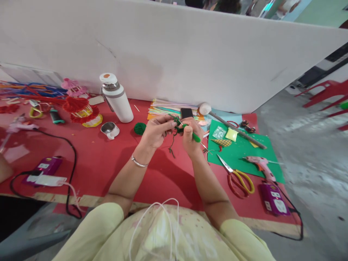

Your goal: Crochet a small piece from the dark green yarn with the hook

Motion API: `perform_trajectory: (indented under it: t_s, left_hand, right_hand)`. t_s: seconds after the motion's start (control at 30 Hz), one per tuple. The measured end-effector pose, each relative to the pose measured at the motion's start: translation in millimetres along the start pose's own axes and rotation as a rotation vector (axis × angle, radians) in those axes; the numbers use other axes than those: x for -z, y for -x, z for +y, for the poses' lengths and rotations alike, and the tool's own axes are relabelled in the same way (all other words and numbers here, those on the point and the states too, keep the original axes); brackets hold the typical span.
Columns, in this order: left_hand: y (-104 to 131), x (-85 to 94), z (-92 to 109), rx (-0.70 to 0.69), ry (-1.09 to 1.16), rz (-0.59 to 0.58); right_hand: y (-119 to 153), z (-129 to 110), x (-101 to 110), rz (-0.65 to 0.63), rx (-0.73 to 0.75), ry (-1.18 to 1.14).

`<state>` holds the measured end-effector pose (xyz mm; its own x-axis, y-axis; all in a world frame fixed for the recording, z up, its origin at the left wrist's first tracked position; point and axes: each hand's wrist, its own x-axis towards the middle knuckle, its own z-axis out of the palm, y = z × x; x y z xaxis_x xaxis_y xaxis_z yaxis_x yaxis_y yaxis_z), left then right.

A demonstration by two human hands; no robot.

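Note:
Above the red table, my left hand (157, 131) pinches a small piece of dark green crochet work (177, 121) between thumb and fingers. My right hand (192, 136) is closed around a crochet hook (195, 137) with a green handle, its metal tip at the crochet piece. A loose tail of green yarn (171, 148) hangs below the work. Left of my left hand, a ball of green yarn (140, 128) lies on the table. Some of the stitches are hidden by my fingers.
A white thermos (118, 99) and metal-lined cup (110, 129) stand at left. Scissors (239, 181), a pink glue gun (262, 166) and purple power strip (274, 199) lie right. A white partition (174, 54) rises behind. Another person's arm (4, 168) shows at far left.

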<state>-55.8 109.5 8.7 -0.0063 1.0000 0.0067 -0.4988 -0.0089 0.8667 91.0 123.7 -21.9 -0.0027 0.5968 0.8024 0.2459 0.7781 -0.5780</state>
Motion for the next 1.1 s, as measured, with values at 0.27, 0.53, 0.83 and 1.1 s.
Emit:
perform_trajectory:
  t_s: [0.27,0.53,0.83,1.1]
  left_hand:
    - [-0.3,1.0,-1.0,-0.043,-0.005,-0.024]
    - [2.6,-0.9,3.1,-0.014,-0.059,-0.054]
    - [3.8,-3.3,5.0,-0.009,0.006,-0.014]
    - [2.0,0.7,0.4,-0.057,-0.048,-0.004]
  right_hand:
    - [-0.1,-1.5,6.1,-0.115,-0.118,-0.100]
    - [2.7,-2.9,5.8,-0.116,-0.179,-0.078]
    - [5.6,-6.3,0.4,-0.098,-0.402,-0.305]
    - [3.3,-3.8,2.2,-0.118,-0.414,-0.282]
